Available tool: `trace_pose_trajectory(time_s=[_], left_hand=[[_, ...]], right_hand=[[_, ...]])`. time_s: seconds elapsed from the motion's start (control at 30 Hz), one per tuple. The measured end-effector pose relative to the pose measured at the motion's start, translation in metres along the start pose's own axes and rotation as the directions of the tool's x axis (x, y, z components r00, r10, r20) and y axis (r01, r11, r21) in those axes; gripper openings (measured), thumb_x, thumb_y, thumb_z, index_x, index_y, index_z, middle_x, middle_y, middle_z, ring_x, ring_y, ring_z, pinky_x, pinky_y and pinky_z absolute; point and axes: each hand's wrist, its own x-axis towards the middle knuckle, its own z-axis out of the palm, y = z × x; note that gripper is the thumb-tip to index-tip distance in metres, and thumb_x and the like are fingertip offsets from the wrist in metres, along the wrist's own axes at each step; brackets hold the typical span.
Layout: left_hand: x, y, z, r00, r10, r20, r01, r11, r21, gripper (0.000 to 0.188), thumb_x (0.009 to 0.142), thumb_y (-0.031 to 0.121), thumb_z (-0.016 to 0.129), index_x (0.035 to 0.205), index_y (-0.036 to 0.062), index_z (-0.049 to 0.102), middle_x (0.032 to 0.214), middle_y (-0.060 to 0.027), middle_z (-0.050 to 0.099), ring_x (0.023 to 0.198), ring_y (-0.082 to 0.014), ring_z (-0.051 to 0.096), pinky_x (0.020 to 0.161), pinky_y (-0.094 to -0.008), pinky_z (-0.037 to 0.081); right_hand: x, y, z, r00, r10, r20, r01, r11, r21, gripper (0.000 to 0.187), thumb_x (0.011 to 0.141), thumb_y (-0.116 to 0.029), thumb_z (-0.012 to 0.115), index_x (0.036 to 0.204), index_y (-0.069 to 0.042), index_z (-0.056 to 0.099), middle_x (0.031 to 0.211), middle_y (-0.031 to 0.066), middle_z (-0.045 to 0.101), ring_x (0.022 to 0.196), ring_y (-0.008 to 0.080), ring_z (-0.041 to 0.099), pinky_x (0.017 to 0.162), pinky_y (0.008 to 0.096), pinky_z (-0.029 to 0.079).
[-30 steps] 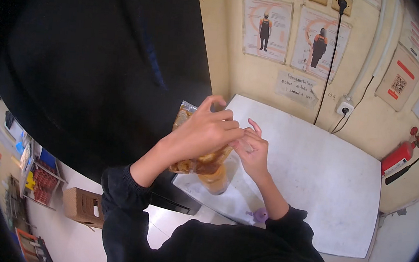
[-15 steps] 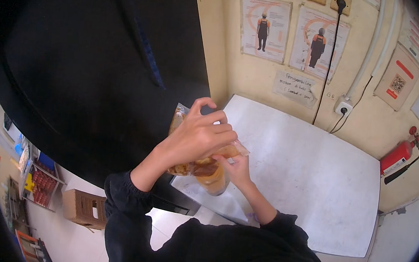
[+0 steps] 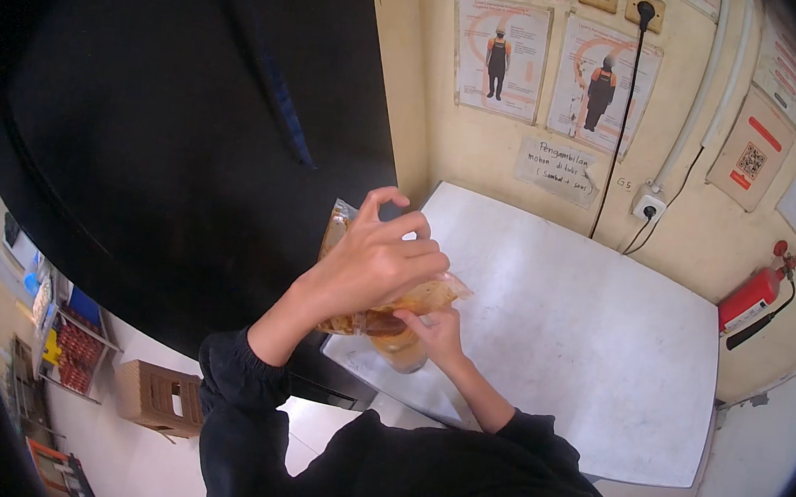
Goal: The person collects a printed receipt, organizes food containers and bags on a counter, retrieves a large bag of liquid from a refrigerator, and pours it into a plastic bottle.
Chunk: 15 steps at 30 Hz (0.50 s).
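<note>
One white counter (image 3: 586,357) lies beneath; over its near-left corner is a clear bag (image 3: 436,295) of brownish contents, clasped in the left hand's (image 3: 379,252) grip, its edge pinched by the right hand (image 3: 438,334). Best keep that edge taut and steady, above the clear container (image 3: 401,353).

This is looking like a food biz's back/prep rm — posters (image 3: 500,60) w/ a uniformed, aproned figure are hanging on the wall, a QR sheet (image 3: 749,164) is showing farther rt, & a red fire ext. (image 3: 747,302) is hanging below. A plain white worktable (image 3: 597,330) is standing agst the wall — bkgd red crates (image 3: 79,354) are suggesting storage, a bag (image 3: 383,323) w/ orange-brown contents is hinting at food.
</note>
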Motion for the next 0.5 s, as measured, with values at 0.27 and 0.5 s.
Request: trace_pose_trajectory(time_s=[0.27, 0.5], left_hand=[[-0.001, 0.000, 0.005, 0.991, 0.094, -0.094, -0.077, 0.981, 0.176, 0.009, 0.072, 0.023, 0.069, 0.077, 0.0185, 0.064, 0.068, 0.0057, 0.054, 0.078, -0.0115, 0.056, 0.091, -0.0432, 0.035], [-0.010, 0.008, 0.015, 0.980, 0.036, -0.197, -0.004, 0.987, 0.159, 0.017, 0.077, 0.034, 0.066, 0.087, 0.0202, 0.063, 0.096, 0.0033, 0.058, 0.101, -0.0153, 0.053, 0.097, -0.0435, 0.032]], right_hand=[[0.005, -0.025, -0.010, 0.966, -0.253, -0.060, 0.235, 0.948, -0.214, 0.027, 0.077, -0.025, 0.071, 0.096, -0.006, 0.068, 0.102, 0.0122, 0.064, 0.108, 0.0308, 0.050, 0.093, 0.0398, 0.038], [0.010, -0.064, -0.019, 0.975, -0.180, -0.129, 0.172, 0.983, -0.072, 0.028, 0.077, -0.015, 0.068, 0.103, -0.004, 0.063, 0.087, 0.0125, 0.062, 0.084, 0.0272, 0.060, 0.069, 0.0362, 0.047]])
